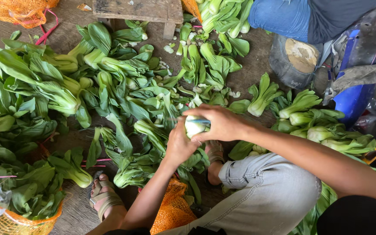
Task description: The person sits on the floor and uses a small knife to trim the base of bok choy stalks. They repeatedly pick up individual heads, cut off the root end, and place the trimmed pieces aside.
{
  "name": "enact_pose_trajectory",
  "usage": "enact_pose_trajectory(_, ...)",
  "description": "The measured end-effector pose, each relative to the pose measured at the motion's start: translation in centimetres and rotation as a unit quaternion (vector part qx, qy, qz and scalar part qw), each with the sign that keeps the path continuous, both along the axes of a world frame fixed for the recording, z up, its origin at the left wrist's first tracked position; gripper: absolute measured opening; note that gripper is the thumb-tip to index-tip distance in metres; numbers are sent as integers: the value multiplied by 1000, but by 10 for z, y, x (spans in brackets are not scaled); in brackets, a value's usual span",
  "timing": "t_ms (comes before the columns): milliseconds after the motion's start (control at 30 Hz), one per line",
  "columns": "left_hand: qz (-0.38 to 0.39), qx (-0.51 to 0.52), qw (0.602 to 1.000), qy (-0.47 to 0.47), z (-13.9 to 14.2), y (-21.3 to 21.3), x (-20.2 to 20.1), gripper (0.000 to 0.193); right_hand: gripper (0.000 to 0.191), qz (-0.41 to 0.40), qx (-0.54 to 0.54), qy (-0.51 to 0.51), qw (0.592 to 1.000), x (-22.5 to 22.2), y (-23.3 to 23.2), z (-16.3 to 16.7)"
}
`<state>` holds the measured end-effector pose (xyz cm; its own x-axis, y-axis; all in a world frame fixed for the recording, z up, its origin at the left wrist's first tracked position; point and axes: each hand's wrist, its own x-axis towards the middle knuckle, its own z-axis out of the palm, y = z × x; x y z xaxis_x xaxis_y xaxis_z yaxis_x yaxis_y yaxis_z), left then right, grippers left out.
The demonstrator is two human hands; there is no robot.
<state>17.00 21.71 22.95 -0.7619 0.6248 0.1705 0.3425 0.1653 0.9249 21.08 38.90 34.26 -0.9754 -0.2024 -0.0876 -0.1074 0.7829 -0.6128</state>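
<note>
Both hands meet at frame centre around one pale-green bok choy head [195, 125]. The left hand [180, 146] cups its white base from seven o'clock, grip closed round it; the right hand [223, 123] closes over the top from two o'clock. It looks light, crisp and easily bruised, best held by the firm stem base. Loose leafy bok choy heaps [57, 91] cover the wooden floor [257, 65].

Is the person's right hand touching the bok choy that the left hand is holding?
Touching. The head view shows the right hand folded over the pale base of the bok choy, fingers against it, while the left hand cups it from below.
</note>
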Motion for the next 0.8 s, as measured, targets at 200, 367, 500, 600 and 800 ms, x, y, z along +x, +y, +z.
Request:
enact_pose_trajectory(200,-6,-50,998,34,13,-16,-9,94,66,-78,-117,-10,990,1,12,-3)
enact_pose_trajectory(367,-115,-305,944,46,-15,-43,-56,109,70,-128,-55,91,986,4,26,0)
enact_pose_trajectory(500,-55,-330,939,76,-78,-84,-80,101,66,-191,-4,135,972,26,75,-1)
enact_pose_trajectory(600,10,-271,959,82,-127,-101,-83,53,67,-339,93,158,923,83,133,17)
enact_pose_trajectory(800,163,-65,976,-130,-206,-92,-54,30,61,-412,415,-188,789,242,206,102)
